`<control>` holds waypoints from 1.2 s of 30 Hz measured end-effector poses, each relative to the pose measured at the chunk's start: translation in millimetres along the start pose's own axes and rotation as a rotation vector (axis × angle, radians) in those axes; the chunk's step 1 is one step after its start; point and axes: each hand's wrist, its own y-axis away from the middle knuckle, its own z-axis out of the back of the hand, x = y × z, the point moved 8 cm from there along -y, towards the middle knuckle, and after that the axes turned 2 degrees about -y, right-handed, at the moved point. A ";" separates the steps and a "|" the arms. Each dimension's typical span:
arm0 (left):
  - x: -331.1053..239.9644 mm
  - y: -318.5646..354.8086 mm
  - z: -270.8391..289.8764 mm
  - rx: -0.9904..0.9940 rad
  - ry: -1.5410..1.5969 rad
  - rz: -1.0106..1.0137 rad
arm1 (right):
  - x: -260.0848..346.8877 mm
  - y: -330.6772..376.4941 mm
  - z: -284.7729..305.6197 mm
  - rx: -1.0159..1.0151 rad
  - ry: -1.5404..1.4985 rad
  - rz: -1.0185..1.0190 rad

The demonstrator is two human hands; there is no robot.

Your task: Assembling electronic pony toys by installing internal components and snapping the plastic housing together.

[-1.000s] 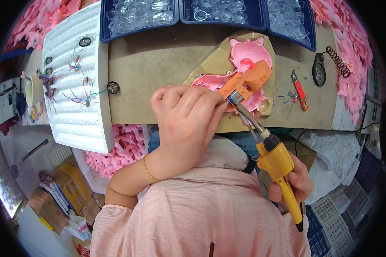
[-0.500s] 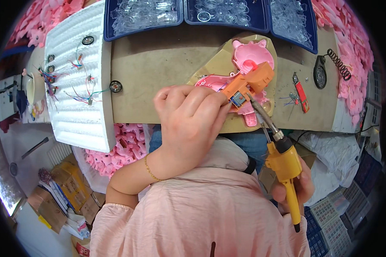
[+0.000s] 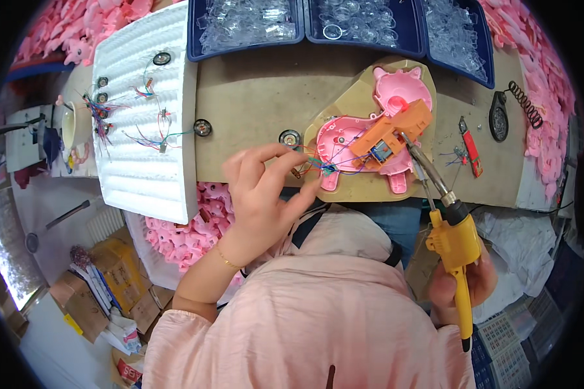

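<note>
My right hand [image 3: 477, 279] is wrapped round the yellow handle of a soldering gun [image 3: 454, 236]. The gun's metal tip reaches to an orange plastic housing [image 3: 405, 122], close beside a small blue component [image 3: 381, 151] in it. That housing lies over a pink animal-shaped shell half [image 3: 344, 128], which rests on a tan base [image 3: 363, 84]. My left hand [image 3: 259, 188] hovers left of the shell with thumb and forefinger apart. Near its fingertips, thin coloured wires [image 3: 329, 167] run toward the housing. A round black speaker [image 3: 290, 138] lies just beyond these fingers.
A white foam slab [image 3: 143, 123] on the left carries wired round speakers. Blue bins [image 3: 363, 44] of clear plastic parts line the back. At right lie a red cutter [image 3: 470, 152], a black oval piece [image 3: 498, 117] with a coil, and heaped pink parts [image 3: 545, 136].
My left hand has drawn back leftward from the orange housing, and its fingers have spread. The wires and black speaker have come into sight. The soldering gun stays at the housing.
</note>
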 end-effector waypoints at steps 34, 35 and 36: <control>-33.2 -33.8 -30.8 0.196 0.260 0.099 | 10.1 -8.6 -12.8 0.026 0.000 0.148; -32.8 -33.6 -30.9 0.196 0.261 0.100 | 9.0 -10.1 -15.7 0.070 0.001 0.114; -32.9 -33.7 -30.6 0.186 0.273 0.092 | 7.8 -11.6 -17.5 0.072 0.001 0.114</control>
